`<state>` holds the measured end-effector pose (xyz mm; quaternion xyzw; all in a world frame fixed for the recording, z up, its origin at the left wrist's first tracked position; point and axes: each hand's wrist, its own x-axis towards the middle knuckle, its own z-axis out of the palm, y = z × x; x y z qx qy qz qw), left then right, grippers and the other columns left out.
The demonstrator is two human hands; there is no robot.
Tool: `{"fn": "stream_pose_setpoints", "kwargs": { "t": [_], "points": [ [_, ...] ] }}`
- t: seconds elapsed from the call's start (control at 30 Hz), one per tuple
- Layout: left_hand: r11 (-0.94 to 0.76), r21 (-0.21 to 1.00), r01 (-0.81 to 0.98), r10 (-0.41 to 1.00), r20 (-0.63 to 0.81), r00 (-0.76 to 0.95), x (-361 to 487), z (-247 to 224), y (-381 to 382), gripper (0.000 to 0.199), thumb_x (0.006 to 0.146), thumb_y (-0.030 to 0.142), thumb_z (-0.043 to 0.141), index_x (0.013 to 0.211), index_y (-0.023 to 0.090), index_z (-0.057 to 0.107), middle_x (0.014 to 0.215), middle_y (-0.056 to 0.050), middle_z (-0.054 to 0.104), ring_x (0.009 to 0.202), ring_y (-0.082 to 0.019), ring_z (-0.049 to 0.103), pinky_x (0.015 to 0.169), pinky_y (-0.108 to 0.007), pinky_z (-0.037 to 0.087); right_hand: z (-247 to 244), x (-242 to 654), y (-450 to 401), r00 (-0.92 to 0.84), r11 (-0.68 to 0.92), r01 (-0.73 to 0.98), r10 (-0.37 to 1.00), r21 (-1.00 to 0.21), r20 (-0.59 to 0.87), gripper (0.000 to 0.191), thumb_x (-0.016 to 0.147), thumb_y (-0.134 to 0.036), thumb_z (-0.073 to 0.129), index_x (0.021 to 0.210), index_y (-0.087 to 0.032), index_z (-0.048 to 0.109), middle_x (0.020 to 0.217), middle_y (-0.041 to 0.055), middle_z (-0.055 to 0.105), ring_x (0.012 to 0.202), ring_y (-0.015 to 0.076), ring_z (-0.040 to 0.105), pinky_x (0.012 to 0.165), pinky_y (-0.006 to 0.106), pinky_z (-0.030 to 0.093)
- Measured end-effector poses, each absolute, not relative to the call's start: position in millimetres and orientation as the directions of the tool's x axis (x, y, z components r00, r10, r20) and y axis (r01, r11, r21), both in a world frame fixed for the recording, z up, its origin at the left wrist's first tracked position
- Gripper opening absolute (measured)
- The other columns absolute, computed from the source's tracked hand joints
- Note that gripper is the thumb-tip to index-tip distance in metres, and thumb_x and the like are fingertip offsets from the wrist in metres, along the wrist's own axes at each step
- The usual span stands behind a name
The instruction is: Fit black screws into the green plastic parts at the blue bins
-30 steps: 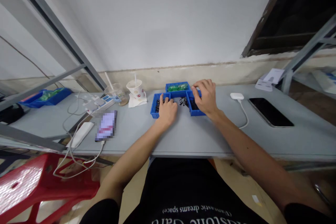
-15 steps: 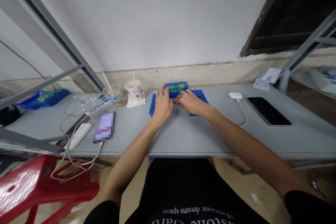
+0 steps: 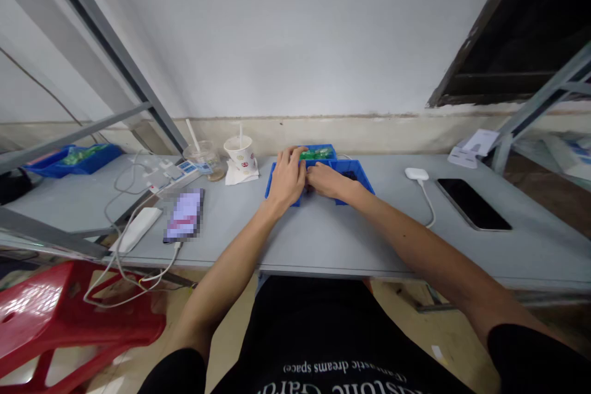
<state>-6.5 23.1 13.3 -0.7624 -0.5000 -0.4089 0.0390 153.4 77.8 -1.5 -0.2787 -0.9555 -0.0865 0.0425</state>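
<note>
My left hand (image 3: 287,177) and my right hand (image 3: 325,181) meet close together over a group of blue plastic parts trays. Their fingertips curl down near the middle, and anything small between them is hidden. The left hand covers most of a blue tray (image 3: 270,180) holding dark small parts. A blue tray of green pieces (image 3: 318,152) stands just beyond my fingers. My right fingers lie beside another blue tray (image 3: 356,172), where dark parts show.
On the grey table (image 3: 318,240) stand a paper cup (image 3: 241,154), a clear plastic cup (image 3: 203,160) and a power strip (image 3: 173,175). Also there are a censored phone (image 3: 184,215), a black phone (image 3: 471,204), a white earbud case (image 3: 416,173) and a farther blue tray (image 3: 74,160).
My right hand has moved left from the right tray to beside my left hand. The hands now hide the dark pieces between the trays. The view has shifted slightly.
</note>
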Motion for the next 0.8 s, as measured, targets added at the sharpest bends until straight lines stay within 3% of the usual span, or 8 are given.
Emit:
{"fn": "stream_pose_setpoints", "kwargs": {
  "t": [0.13,0.23,0.3,0.5,0.67,0.8],
  "points": [
    [-0.515,0.305,0.801,0.728,0.648,0.221,-6.7,10.9,24.6,0.034,0.110,0.029,0.038,0.137,0.021,0.058,0.133,-0.011,0.064,0.126,-0.026,0.058,0.113,-0.043,0.046,0.1,164.6,78.3,-0.775,0.799,0.601,0.579,0.015,0.253,0.025,0.093,-0.001,0.055,0.100,-0.014,0.076,0.111,0.0163,0.076,0.113,0.0289,0.067,0.095,0.039,0.046],
    [-0.524,0.280,0.804,0.741,0.615,0.269,-5.7,10.9,24.3,0.033,0.111,0.031,0.039,0.131,0.020,0.062,0.127,-0.011,0.069,0.121,-0.027,0.061,0.109,-0.042,0.048,7.7,182.0,71.1,-0.638,0.760,0.627,0.626,-0.169,0.448,0.025,0.100,-0.006,0.050,0.108,-0.016,0.071,0.108,0.0123,0.077,0.101,0.0253,0.070,0.088,0.035,0.049],
    [-0.578,0.267,0.771,0.741,0.567,0.359,-4.2,11.5,23.4,0.032,0.112,0.031,0.038,0.124,0.020,0.066,0.120,-0.010,0.072,0.114,-0.026,0.065,0.104,-0.040,0.050,12.5,194.1,62.9,-0.566,0.760,0.613,0.613,-0.215,0.551,0.018,0.103,-0.016,0.053,0.103,-0.020,0.070,0.101,0.0093,0.077,0.096,0.0249,0.070,0.086,0.035,0.050],
    [-0.654,0.244,0.716,0.711,0.521,0.472,2.4,11.1,20.4,0.028,0.112,0.033,0.044,0.119,0.020,0.068,0.111,-0.007,0.076,0.106,-0.024,0.068,0.095,-0.037,0.050,9.9,212.3,44.2,-0.475,0.798,0.573,0.508,-0.186,0.719,0.017,0.104,-0.028,0.057,0.096,-0.023,0.070,0.095,0.0069,0.078,0.088,0.0246,0.070,0.088,0.038,0.052],
    [-0.640,0.238,0.730,0.703,0.565,0.432,0.2,10.5,21.1,0.026,0.111,0.030,0.046,0.110,0.021,0.070,0.106,-0.007,0.077,0.101,-0.023,0.069,0.093,-0.037,0.049,8.4,215.8,44.5,-0.484,0.814,0.561,0.472,-0.153,0.737,0.017,0.102,-0.033,0.062,0.110,-0.023,0.072,0.102,0.0083,0.079,0.089,0.0257,0.072,0.086,0.039,0.054],
    [-0.645,0.232,0.728,0.690,0.585,0.425,-3.9,12.3,21.7,0.025,0.110,0.029,0.048,0.109,0.021,0.071,0.105,-0.006,0.077,0.100,-0.023,0.069,0.093,-0.037,0.049,11.6,215.6,43.4,-0.525,0.833,0.538,0.448,-0.125,0.724,0.020,0.106,-0.030,0.054,0.106,-0.023,0.073,0.104,0.0081,0.079,0.093,0.0246,0.071,0.088,0.039,0.053]
  ]
}}
